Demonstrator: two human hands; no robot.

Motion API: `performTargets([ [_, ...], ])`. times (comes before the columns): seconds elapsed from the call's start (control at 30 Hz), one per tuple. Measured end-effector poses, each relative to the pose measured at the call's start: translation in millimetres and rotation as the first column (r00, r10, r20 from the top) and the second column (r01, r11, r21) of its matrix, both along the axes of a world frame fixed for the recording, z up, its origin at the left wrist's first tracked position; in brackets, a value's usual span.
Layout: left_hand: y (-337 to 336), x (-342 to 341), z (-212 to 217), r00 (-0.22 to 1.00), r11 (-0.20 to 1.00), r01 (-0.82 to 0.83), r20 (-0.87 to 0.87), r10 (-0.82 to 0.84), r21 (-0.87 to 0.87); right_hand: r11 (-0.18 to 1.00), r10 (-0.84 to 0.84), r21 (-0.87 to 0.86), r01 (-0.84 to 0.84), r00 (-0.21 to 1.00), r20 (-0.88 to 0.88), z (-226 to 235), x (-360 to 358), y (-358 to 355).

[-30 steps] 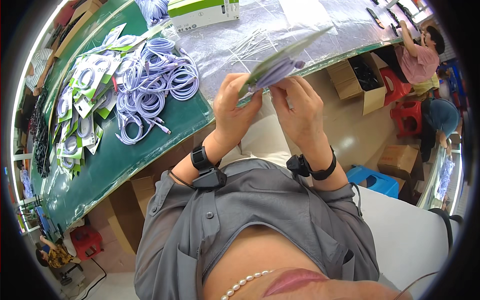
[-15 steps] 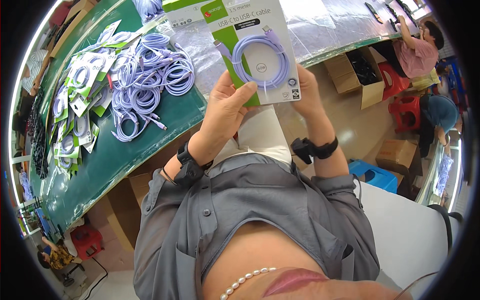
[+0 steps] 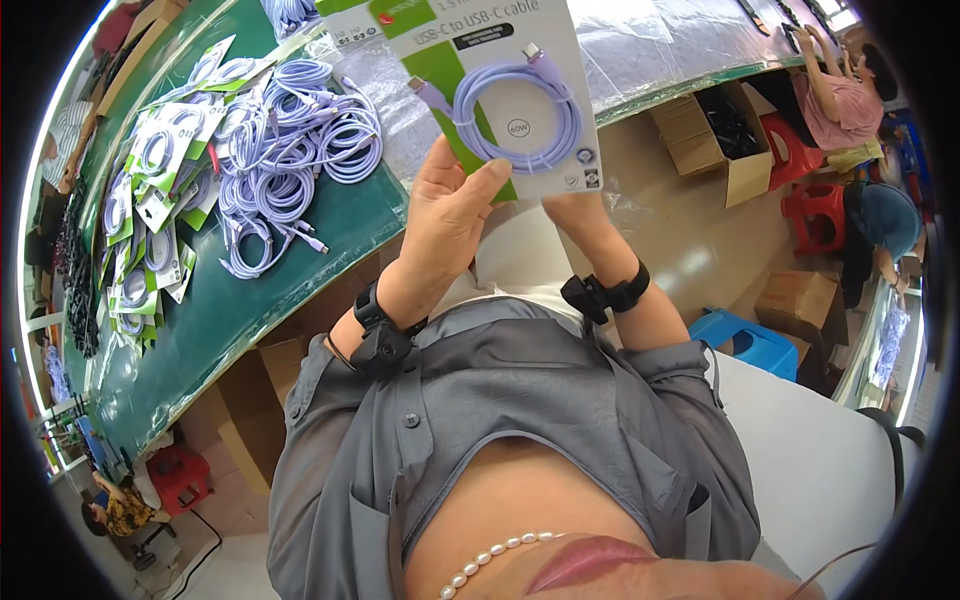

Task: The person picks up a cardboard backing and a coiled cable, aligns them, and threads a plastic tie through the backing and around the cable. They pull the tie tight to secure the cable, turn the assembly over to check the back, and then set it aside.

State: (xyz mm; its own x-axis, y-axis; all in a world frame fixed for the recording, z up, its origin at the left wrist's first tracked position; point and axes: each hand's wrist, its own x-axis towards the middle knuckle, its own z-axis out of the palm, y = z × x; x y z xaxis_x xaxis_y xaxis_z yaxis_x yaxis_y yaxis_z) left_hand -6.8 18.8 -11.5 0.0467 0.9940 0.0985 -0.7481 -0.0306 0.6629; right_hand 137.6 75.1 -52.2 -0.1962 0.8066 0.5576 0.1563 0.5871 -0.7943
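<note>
A white and green packaging card [image 3: 505, 100] is held upright in front of me, its top running out of the view. A lilac USB cable [image 3: 571, 112] lies coiled on its face, with both plugs pointing up. My left hand [image 3: 450, 210] is closed on the card's lower left edge, thumb in front beside the coil. Behind the card's lower right part is my right hand [image 3: 577, 212]; its fingers are hidden there. On the green table to the left lie a heap of loose lilac cables [image 3: 283, 195] and a pile of carded cables [image 3: 160, 155].
The green table [image 3: 330, 245] curves across the left and far side, partly under clear plastic sheeting. More green and white packages [image 3: 348, 22] lie behind the held card. An open carton [image 3: 745, 180], red stools [image 3: 812, 215] and a blue stool [image 3: 745, 340] stand right. People sit working nearby.
The card has shifted slightly left and up, and tilted a little. My right hand has moved left and down, further behind the card. My left hand stays on the card.
</note>
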Motion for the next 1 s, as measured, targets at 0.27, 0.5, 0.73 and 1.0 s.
performTargets([
  [0.27, 11, -13, -19, 0.988, 0.984, 0.146, 0.069, -0.14, -0.097, 0.91, 0.134, -0.39, -0.141, 0.99, -0.045, -6, 8, -8],
  [0.5, 8, -14, -25, 0.991, 0.981, 0.118, 0.084, -0.106, -0.157, 0.998, -0.002, 0.067, -0.011, 0.982, 0.191, -15, 6, -2],
  [0.73, 11, -15, -30, 0.998, 0.99, 0.056, 0.006, -0.056, -0.126, 0.983, 0.178, -0.07, -0.169, 0.969, 0.169, -12, 11, 9],
  [1.0, 5, -10, -34, 0.97, 0.992, -0.026, -0.244, -0.004, -0.12, 0.885, 0.095, -0.382, -0.266, 0.906, -0.412, 36, -4, 10],
])
